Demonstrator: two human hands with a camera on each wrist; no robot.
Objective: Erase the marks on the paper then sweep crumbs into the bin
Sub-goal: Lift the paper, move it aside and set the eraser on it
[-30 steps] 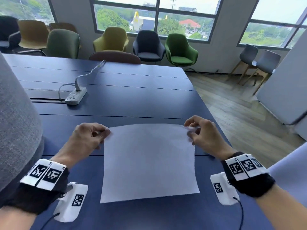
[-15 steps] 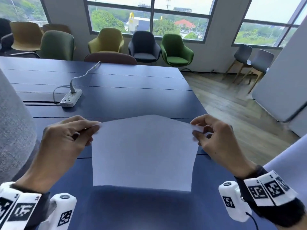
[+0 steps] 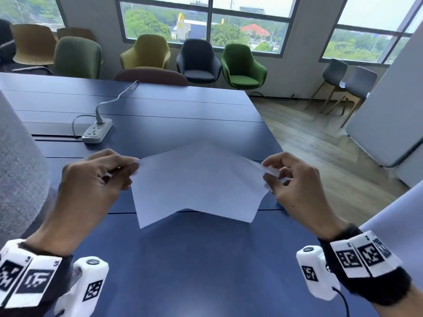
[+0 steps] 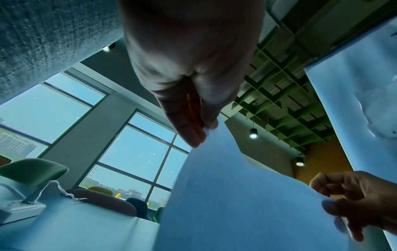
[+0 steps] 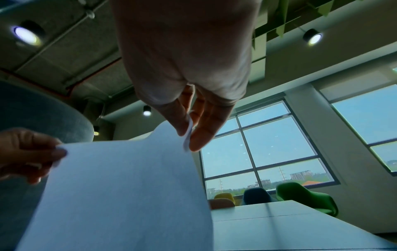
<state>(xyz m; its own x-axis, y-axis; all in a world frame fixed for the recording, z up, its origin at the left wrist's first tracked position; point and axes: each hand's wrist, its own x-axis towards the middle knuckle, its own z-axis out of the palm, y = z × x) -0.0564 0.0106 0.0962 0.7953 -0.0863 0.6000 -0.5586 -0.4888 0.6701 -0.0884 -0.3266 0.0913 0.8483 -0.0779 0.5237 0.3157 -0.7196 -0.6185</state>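
Note:
A white sheet of paper (image 3: 196, 181) hangs in the air above the dark blue table (image 3: 183, 259), bent upward along its middle like a tent. My left hand (image 3: 130, 168) pinches its far left corner. My right hand (image 3: 270, 172) pinches its far right corner. In the left wrist view the paper (image 4: 236, 195) hangs from my left hand's fingertips (image 4: 193, 134), and the right hand (image 4: 354, 203) shows at the lower right. In the right wrist view the paper (image 5: 128, 186) runs from my right hand's fingertips (image 5: 193, 135) to the left hand (image 5: 28, 152). No marks, crumbs, eraser or bin show.
A white power strip (image 3: 97, 130) with a cable lies on the table at the far left. Several chairs (image 3: 242, 65) stand along the windows behind the table. The table's right edge drops to a wooden floor (image 3: 320, 143). A grey rounded surface (image 3: 18, 168) stands at the left edge.
The paper lay flat on the table a second ago. Both hands have lifted it by its far corners and drawn them closer together, so its middle now arches upward.

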